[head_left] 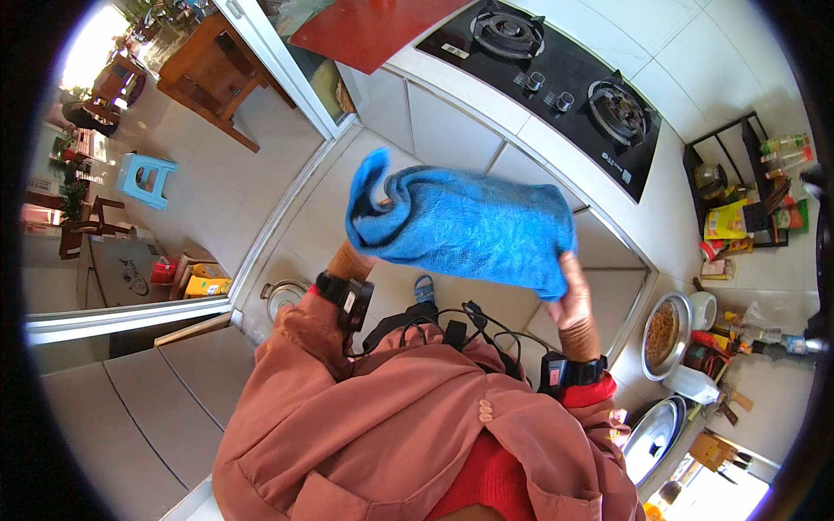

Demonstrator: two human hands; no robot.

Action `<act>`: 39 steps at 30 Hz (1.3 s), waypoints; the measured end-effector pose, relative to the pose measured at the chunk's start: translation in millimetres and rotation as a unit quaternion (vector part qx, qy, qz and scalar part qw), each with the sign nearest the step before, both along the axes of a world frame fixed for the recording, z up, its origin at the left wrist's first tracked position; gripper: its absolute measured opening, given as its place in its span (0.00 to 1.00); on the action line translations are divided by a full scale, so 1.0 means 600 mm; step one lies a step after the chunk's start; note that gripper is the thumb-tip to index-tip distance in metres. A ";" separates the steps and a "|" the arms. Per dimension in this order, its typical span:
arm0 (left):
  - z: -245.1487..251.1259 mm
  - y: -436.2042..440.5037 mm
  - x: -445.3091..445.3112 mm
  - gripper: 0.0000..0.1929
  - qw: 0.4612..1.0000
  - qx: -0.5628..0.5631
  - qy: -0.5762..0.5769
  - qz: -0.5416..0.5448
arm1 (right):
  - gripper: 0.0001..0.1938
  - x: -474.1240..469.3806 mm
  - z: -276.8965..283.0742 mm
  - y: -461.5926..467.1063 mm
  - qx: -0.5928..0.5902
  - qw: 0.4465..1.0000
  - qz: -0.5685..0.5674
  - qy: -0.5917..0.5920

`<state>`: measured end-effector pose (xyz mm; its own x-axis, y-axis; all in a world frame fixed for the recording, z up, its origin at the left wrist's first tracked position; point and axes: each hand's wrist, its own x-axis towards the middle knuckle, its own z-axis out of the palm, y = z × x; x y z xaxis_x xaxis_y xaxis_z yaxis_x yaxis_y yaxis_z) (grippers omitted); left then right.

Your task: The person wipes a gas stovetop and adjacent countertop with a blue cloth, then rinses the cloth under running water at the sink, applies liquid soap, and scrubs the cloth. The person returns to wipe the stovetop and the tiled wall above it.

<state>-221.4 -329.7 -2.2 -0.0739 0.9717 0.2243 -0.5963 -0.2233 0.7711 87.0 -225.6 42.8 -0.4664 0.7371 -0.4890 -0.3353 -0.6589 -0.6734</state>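
Observation:
A blue cloth towel (475, 221) is held up before me, spread between both hands and folded over on itself at its left end. My right hand (573, 293) grips its lower right corner, thumb on the near face. Behind the towel's left end, most of my left hand (355, 259) is hidden; the wrist and a bit of the fingers show, and the cloth curls around them. Each wrist carries a black strapped device. Below the towel, cables hang at my waist and one foot in a blue sandal (424, 289) stands on the tiled floor.
A black gas hob (541, 84) with two burners is set in the counter ahead. To the right stand a metal bowl of brown food (666, 335), a lidded pan (655, 439) and a black rack (749, 182). Left are a sliding door frame (280, 228) and a blue stool (146, 179).

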 end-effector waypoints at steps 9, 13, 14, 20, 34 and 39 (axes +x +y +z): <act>-0.115 0.073 -0.118 0.29 0.971 -0.216 -0.009 0.107 | 0.14 -0.002 -0.042 0.131 0.037 0.996 0.083 -0.003; -0.037 0.152 -0.142 0.24 0.975 -0.140 0.161 -0.065 | 0.14 0.029 -0.045 0.211 0.054 0.993 0.108 0.019; -0.014 0.160 -0.124 0.25 0.980 -0.152 0.101 -0.077 | 0.15 0.032 -0.048 0.224 0.052 0.994 0.098 0.014; 0.066 0.250 -0.023 0.19 0.912 -0.319 0.256 0.030 | 0.16 0.078 -0.053 0.325 0.132 0.963 0.218 -0.090; 0.108 0.396 -0.066 0.38 0.796 -0.425 0.403 0.153 | 0.14 0.019 -0.001 0.488 0.241 0.875 0.377 -0.187; 0.226 0.494 -0.175 0.21 0.938 -0.171 0.246 0.177 | 0.11 -0.080 0.085 0.538 0.406 0.878 0.241 -0.073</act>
